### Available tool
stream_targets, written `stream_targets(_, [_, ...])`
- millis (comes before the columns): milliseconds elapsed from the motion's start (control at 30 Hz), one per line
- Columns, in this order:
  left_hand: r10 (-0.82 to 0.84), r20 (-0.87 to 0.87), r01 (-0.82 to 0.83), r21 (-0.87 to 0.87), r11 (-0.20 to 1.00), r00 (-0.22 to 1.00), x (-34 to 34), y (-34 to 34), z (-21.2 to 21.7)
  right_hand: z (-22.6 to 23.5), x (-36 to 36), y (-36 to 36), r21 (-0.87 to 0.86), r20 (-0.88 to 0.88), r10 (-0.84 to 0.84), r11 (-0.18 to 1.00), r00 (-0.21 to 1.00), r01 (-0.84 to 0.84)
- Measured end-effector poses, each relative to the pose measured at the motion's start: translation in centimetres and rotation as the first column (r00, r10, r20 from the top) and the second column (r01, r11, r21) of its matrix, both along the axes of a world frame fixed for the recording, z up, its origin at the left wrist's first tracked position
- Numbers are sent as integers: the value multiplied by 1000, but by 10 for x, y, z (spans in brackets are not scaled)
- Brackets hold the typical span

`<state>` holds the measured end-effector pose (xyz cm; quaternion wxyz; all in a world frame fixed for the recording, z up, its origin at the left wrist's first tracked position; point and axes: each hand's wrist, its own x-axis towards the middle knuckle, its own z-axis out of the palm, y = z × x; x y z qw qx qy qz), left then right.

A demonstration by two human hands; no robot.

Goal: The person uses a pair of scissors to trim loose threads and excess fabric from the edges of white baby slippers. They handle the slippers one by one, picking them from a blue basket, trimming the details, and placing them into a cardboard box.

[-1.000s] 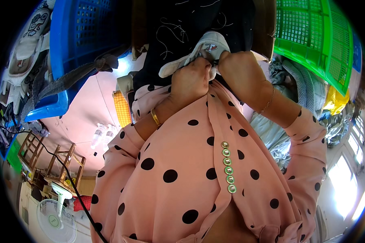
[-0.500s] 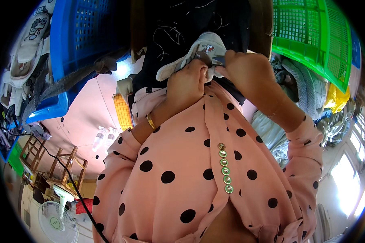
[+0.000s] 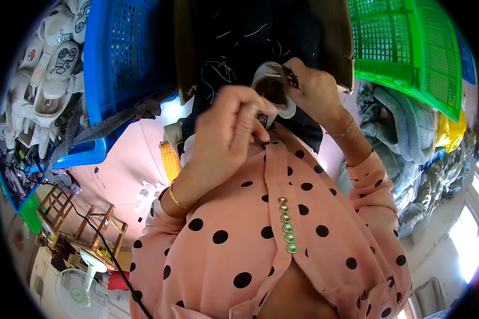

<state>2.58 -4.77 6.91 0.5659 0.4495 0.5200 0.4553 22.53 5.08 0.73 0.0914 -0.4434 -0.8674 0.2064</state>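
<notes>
A pale grey shoe upper [image 3: 289,110] lies over my dark-clothed lap, its brown-lined opening facing up. My right hand [image 3: 315,91] is closed around small scissors [image 3: 291,80] with silver blades and a dark handle. Their blades reach across the far rim of the upper, and my right fingers are close against its side. My left hand [image 3: 226,135], blurred by motion, is raised at the upper's left edge. Its fingers are curled in toward the thumb; whatever they pinch is too small or hidden to make out.
Loose white threads [image 3: 221,72] lie on the dark cloth. A blue plastic crate [image 3: 98,64] stands at the left, beside piled pale shoe uppers [image 3: 56,80]. At the right stand a green crate [image 3: 431,58] and bundled grey material [image 3: 402,119]. A black cable [image 3: 104,236] runs down the left.
My left hand has lifted off the upper and moved left, its fingers curled. The upper has turned so its opening shows. My right hand has shifted slightly left with the scissors.
</notes>
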Motion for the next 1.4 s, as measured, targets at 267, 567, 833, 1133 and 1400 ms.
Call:
stream_targets(267, [703, -706, 138, 708, 693, 85, -29, 78, 32, 33, 14, -1, -4, 87, -310, 950, 947, 311])
stream_targets(567, [160, -854, 550, 451, 703, 495, 25, 36, -22, 33, 7, -35, -151, 65, -392, 905, 918, 397])
stream_targets(833, [7, -980, 592, 126, 796, 199, 30, 19, -61, -18, 1, -63, -146, -63, -316, 941, 947, 304])
stream_targets(1133, [13, -978, 624, 142, 769, 207, 30, 33, -77, -36, 13, -56, -102, -118, -311, 949, 943, 300])
stream_targets(1400, [-79, -957, 699, 145, 701, 278, 21, 47, -76, -51, 19, -58, -163, -365, -285, 957, 886, 241])
